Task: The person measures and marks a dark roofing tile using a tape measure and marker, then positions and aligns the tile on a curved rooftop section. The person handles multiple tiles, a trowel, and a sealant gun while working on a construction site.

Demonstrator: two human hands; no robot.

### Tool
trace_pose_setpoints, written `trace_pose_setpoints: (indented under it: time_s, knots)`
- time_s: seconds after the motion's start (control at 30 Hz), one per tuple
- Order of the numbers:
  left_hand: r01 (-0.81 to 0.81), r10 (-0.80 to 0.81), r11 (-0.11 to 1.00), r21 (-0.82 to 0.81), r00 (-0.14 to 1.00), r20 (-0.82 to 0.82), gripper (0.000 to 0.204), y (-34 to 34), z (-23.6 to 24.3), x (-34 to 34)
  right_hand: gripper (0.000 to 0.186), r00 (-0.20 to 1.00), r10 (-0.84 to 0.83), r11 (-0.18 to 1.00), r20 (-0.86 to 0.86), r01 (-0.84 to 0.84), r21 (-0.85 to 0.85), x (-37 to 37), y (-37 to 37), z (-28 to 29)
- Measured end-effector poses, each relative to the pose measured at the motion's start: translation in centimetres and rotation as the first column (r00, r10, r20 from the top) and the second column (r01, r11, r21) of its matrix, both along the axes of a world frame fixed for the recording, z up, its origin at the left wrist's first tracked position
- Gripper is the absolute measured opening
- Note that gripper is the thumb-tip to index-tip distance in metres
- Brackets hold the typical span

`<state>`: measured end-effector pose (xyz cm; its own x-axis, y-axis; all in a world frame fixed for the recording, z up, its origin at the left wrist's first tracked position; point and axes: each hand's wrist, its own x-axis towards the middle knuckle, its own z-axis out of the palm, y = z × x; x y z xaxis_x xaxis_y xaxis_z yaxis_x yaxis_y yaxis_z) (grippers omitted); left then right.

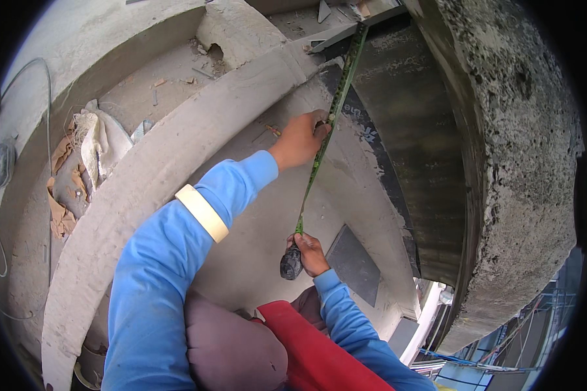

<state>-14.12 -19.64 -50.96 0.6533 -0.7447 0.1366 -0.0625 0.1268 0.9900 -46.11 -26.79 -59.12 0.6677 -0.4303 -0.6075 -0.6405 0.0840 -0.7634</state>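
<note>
A green tape measure blade [341,91] is drawn out at a slant, from a thin slate edge at the top down toward my lap. My right hand [312,255] is closed round the dark, scuffed tape measure case [291,263] at the lower end. Higher up, my left hand [300,139] is closed at the blade, thumb and fingers pinching its edge. Beside the blade lies a dark slate-coloured panel [414,130] with pale scuffs. A cream band [202,213] circles my left sleeve.
A grey slab [353,264] lies beyond my right hand. A curved concrete kerb [195,130] runs along the left, with a crumpled white sack [101,146] and brown paper scraps [60,208] behind it. A rough concrete beam [522,150] rises at right; a cable [49,130] hangs far left.
</note>
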Motion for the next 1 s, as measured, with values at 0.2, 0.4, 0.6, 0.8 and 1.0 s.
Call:
trace_pose_setpoints:
  time_s: [0.2, 0.4, 0.6, 0.8, 1.0]
  knots:
    - [-0.116, 0.101, 0.993, 0.017, 0.923, 0.372, 0.024, -4.7, -2.3, -1.8, 0.033, 0.959, -0.278, 0.959, -0.048, 0.275, -0.061, 8.3, 1.1, -6.0]
    - [-0.328, 0.327, 0.941, -0.089, 0.805, 0.495, 0.021, -9.5, -2.6, 2.0, 0.031, 0.898, -0.440, 0.898, -0.024, 0.439, -0.023, 18.2, -0.9, -1.3]
    - [-0.344, 0.301, 0.939, -0.006, 0.813, 0.498, 0.019, -12.0, -1.8, 9.9, 0.032, 0.940, -0.337, 0.940, -0.060, 0.332, -0.080, 22.4, -4.4, 0.2]
    - [-0.370, 0.314, 0.929, 0.016, 0.809, 0.496, 0.013, -13.5, -0.8, 12.5, 0.032, 0.948, -0.309, 0.950, -0.080, 0.304, -0.071, 24.2, -5.9, 0.4]
    - [-0.356, 0.271, 0.932, 0.071, 0.812, 0.517, 0.015, -14.0, -0.9, 13.4, 0.031, 0.945, -0.314, 0.946, -0.091, 0.302, -0.121, 26.1, -6.4, 0.8]
